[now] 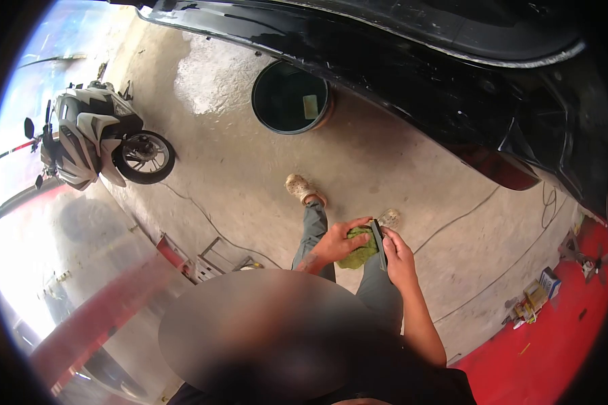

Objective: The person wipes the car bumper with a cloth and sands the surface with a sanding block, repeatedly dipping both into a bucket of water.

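Note:
A crumpled green cloth (359,251) is gripped in my left hand (338,241), its fingers bent over the top of it. My right hand (398,258) is closed around a thin, dark, flat bar-like object (379,244), with the thumb and fingers along its right side. The cloth lies against the left side of this object. Both hands are close together in front of my legs, above the concrete floor.
A dark round tub (267,101) with a pale block inside stands ahead. Above it stretches a glossy black vehicle panel (412,88). A motorcycle (91,138) is at left. Cables (463,216) cross the floor; boxes (535,295) lie at right.

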`<state>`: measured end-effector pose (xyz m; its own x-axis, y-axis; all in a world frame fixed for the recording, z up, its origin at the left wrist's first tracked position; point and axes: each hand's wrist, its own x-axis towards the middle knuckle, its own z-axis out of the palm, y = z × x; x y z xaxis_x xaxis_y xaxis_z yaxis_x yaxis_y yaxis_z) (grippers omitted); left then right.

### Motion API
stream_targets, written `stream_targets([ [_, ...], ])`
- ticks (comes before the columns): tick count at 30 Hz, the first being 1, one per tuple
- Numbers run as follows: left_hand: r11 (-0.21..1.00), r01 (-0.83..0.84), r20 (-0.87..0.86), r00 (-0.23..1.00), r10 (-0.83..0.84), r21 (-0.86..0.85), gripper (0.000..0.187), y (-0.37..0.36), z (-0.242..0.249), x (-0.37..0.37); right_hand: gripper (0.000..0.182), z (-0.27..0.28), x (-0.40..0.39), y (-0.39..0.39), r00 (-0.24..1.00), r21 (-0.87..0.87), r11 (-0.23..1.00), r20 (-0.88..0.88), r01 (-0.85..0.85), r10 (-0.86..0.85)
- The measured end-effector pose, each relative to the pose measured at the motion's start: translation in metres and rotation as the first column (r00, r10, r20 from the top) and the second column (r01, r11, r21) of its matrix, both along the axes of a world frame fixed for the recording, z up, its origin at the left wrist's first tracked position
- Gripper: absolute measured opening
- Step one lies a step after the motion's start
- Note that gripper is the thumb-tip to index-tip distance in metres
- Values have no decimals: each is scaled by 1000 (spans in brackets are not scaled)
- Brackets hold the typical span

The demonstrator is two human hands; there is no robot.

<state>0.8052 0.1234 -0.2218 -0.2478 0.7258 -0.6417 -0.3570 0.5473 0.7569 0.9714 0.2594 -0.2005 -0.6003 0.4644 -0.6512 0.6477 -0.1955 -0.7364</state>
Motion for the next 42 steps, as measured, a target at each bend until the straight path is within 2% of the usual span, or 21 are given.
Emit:
stream_targets([
  [3,1000,-9,34,999,9,-1,52,-13,1,-24,43,1,-22,-17,997,-21,999,70,36,-35],
  [6,1000,-25,43,999,24,11,53,-31,2,-51,42,-3,-46,-38,995,18,997,53,80,-81],
  [9,999,-40,49,998,39,9,54,-53,10,-86,37,4,-84,-58,996,114,993,85,29,-39],
  [12,999,-53,22,998,53,2,55,-74,34,-133,34,17,-135,-71,993,56,995,96,-77,71],
  [13,997,-70,0,998,70,16,55,-84,39,-147,32,28,-159,-77,998,-51,999,62,-11,14],
  [16,987,-150,-99,983,155,54,56,-122,59,-197,31,29,-214,-109,971,263,961,-195,-84,138],
  [17,982,-179,-133,973,186,65,56,-135,70,-215,33,38,-238,-119,963,192,980,-250,-55,104],
  [20,955,-293,-147,944,296,42,56,-183,116,-264,38,75,-302,-147,941,-37,981,-292,-191,172],
  [23,931,-365,-226,906,358,8,54,-229,164,-300,44,107,-359,-175,893,-140,929,-358,-341,274],
  [29,838,-545,-362,774,520,38,51,-297,215,-333,46,126,-445,-217,697,-116,778,-540,-617,472],
  [32,794,-606,-407,714,569,46,51,-315,227,-346,47,133,-479,-226,585,-69,671,-562,-738,585],
  [33,792,-608,-429,702,568,53,51,-320,228,-353,45,133,-488,-229,564,-60,668,-594,-742,574],
  [36,782,-620,-430,689,583,66,55,-324,233,-379,43,150,-525,-225,557,-63,630,-538,-774,632],
  [39,759,-641,-375,680,630,113,62,-317,226,-418,41,138,-562,-221,587,-20,702,-566,-712,579],
  [42,645,-756,-261,603,754,116,61,-306,214,-467,40,128,-606,-195,650,9,765,-520,-644,554],
])
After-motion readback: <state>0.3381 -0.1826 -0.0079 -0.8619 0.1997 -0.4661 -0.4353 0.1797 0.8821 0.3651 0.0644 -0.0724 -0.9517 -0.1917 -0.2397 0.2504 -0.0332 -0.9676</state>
